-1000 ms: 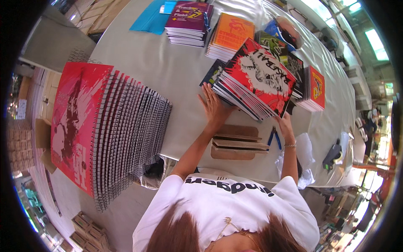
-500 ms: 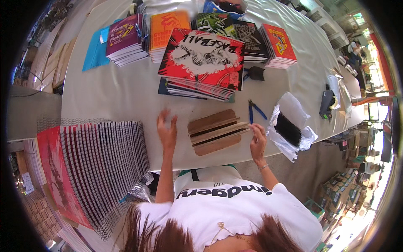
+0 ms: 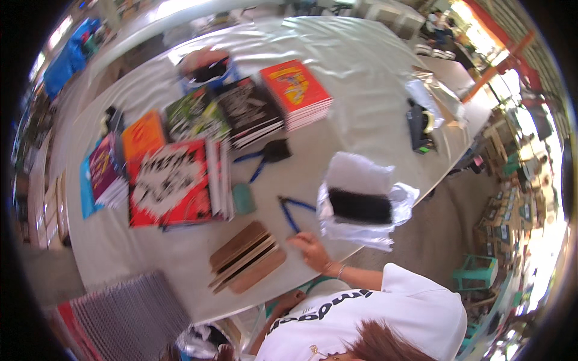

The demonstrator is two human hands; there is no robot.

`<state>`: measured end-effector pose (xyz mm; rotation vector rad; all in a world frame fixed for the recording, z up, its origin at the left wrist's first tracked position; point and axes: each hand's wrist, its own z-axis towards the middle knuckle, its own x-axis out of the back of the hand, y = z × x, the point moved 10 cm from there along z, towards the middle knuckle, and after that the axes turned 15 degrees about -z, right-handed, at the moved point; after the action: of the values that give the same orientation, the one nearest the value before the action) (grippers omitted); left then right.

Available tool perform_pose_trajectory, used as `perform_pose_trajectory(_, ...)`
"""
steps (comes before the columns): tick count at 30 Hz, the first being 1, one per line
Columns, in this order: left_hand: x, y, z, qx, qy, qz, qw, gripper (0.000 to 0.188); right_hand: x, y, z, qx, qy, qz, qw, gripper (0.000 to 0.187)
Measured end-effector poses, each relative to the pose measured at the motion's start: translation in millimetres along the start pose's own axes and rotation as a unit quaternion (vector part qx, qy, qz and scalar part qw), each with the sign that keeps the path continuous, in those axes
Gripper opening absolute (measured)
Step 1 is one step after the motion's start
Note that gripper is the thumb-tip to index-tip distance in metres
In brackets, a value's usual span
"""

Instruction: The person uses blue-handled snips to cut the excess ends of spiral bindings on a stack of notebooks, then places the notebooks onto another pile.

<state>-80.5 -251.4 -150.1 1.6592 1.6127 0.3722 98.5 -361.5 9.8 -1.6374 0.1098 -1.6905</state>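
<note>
1. On my feed, the blue-handled pliers (image 3: pixel 289 218) lie on the worktop (image 3: pixel 364 90), between the wooden holder (image 3: pixel 259 275) on the near left and the white wrapping (image 3: pixel 360 171) round a dark bundle (image 3: pixel 360 206) on the right.
2. The right hand (image 3: pixel 310 251) is by the tip of the nearer handle, fingers bent and drawn fairly narrow. I can't tell whether it touches or grips it. The left hand (image 3: pixel 292 299) is low by the near edge, shaded and partly hidden; I can't tell its state.
3. I judge the pliers light, stiff and hard to damage, with handles that should grip well. I'd hold them round both handles, away from the jaws, which point to the far left.
4. The wooden holder looks rigid and fairly light, its thin upright slats the weaker part. I'd take it by the flat base, on the near right side.
5. Half a second ago, the right hand was at the slats' right end; now it is apart from them, beside the pliers. The left hand was out over the worktop and is now drawn back.
6. My view has swung, so the red notebooks (image 3: pixel 171 188) sit further left in it.
</note>
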Motion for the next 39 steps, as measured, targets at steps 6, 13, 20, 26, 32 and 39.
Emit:
perform_pose_trajectory(6,12,-27,90,0.027,0.157,0.164,0.974,0.039,-10,-12,1,0.080,-0.057,0.023,0.995,0.045)
perform_pose_trajectory(13,9,-130,98,0.144,0.260,0.347,0.890,0.044,-13,-17,-7,0.078,-0.126,0.104,0.983,0.046)
perform_pose_trajectory(20,-59,-257,14,0.260,0.258,0.376,0.851,0.049,-3,-15,9,0.070,-0.060,0.138,0.986,0.041)
perform_pose_trajectory(26,-109,-335,-13,0.327,0.260,0.322,0.849,0.063,2,-42,13,0.129,-0.088,0.107,0.982,0.044)
perform_pose_trajectory(32,-84,-343,15,0.405,0.230,0.255,0.847,0.069,-2,-28,14,0.125,-0.062,0.062,0.988,0.040)
perform_pose_trajectory(39,-49,-294,1,0.370,0.284,0.219,0.857,0.066,-3,-34,10,0.129,-0.059,0.047,0.989,0.035)
